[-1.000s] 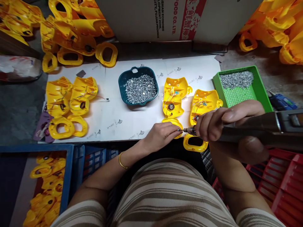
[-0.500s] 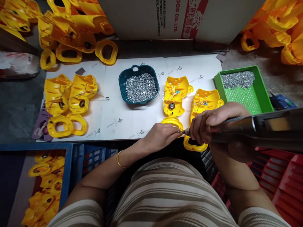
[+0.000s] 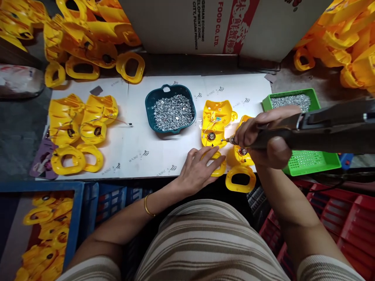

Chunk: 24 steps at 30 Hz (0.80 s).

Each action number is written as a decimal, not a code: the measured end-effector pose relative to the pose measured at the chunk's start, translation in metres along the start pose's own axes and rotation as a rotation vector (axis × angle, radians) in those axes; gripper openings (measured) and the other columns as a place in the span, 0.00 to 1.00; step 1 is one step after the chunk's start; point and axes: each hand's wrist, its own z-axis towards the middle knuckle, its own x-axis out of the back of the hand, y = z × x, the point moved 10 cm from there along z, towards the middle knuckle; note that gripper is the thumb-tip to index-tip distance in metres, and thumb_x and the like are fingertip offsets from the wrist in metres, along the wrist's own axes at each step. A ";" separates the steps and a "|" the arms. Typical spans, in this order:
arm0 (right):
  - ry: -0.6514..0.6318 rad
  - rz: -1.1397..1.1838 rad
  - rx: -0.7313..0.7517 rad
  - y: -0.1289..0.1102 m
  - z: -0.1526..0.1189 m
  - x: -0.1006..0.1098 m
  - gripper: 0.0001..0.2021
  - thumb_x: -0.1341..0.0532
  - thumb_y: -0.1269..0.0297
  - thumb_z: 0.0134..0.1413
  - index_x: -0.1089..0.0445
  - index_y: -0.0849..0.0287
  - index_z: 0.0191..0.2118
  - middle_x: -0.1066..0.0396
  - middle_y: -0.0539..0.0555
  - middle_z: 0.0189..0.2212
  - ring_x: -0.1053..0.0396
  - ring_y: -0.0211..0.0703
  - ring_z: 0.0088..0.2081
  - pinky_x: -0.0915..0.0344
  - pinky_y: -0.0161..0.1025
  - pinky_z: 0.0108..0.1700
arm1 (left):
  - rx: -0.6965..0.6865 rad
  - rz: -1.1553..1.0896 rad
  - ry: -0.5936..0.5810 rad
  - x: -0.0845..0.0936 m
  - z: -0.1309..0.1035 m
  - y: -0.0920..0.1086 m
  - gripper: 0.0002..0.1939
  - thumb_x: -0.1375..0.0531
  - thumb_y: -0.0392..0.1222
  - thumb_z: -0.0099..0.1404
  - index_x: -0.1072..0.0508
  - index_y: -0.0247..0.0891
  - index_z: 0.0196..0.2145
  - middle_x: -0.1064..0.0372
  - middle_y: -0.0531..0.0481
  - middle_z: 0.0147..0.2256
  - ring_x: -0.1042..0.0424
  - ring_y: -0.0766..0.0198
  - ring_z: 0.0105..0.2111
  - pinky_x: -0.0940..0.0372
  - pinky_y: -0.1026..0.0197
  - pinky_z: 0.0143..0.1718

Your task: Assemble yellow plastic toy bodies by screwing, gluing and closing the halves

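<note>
My right hand (image 3: 263, 136) is wrapped round a dark power screwdriver (image 3: 322, 127). Its tip points left, at the lower right edge of a yellow shell (image 3: 216, 113) with wires and a round metal part inside. My left hand (image 3: 197, 169) lies with fingers spread on a yellow ring (image 3: 218, 168) just below that shell, touching the shell's lower edge. Partly behind my right hand is a second yellow shell (image 3: 238, 156), with another yellow ring (image 3: 240, 179) below it. A dark teal basket (image 3: 149, 105) full of small silver screws stands left of the shells.
Two yellow shells (image 3: 66, 117) and two rings lie at the table's left. A green tray (image 3: 315, 162) holding screws sits at the right, partly behind the screwdriver. A carton (image 3: 175, 27) stands at the back. Blue (image 3: 79, 218) and red (image 3: 351, 218) crates flank my body.
The screwdriver has moved up from near the left fingertips to the shell's lower right edge. My left hand has gone from a pinch near the tip to fingers spread on the ring.
</note>
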 end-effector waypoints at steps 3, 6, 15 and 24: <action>-0.039 -0.001 0.064 0.007 -0.001 -0.002 0.11 0.37 0.51 0.52 0.32 0.45 0.40 0.40 0.43 0.14 0.42 0.39 0.13 0.41 0.39 0.15 | -0.013 -0.061 -0.023 -0.006 0.000 0.007 0.30 0.34 0.50 0.59 0.33 0.40 0.57 0.39 0.40 0.59 0.42 0.47 0.55 0.46 0.49 0.51; -0.075 -0.012 0.073 0.013 -0.003 0.000 0.12 0.38 0.50 0.52 0.33 0.45 0.41 0.41 0.43 0.14 0.43 0.40 0.12 0.42 0.40 0.15 | -0.017 -0.111 -0.009 -0.008 0.000 0.011 0.29 0.34 0.52 0.58 0.32 0.41 0.55 0.38 0.40 0.58 0.42 0.48 0.55 0.45 0.51 0.52; -0.099 -0.006 0.027 0.014 -0.006 -0.002 0.10 0.38 0.52 0.54 0.32 0.48 0.40 0.39 0.39 0.15 0.39 0.31 0.14 0.43 0.33 0.18 | -0.025 -0.154 0.041 -0.009 -0.002 0.011 0.28 0.36 0.53 0.60 0.32 0.40 0.55 0.38 0.39 0.58 0.42 0.48 0.55 0.44 0.50 0.54; -0.131 -0.080 -0.105 0.035 -0.011 0.003 0.14 0.37 0.46 0.49 0.35 0.50 0.33 0.40 0.43 0.15 0.40 0.36 0.14 0.39 0.38 0.17 | -0.044 -0.195 0.056 -0.013 -0.002 0.011 0.27 0.36 0.51 0.61 0.32 0.38 0.55 0.39 0.38 0.57 0.42 0.47 0.55 0.42 0.49 0.55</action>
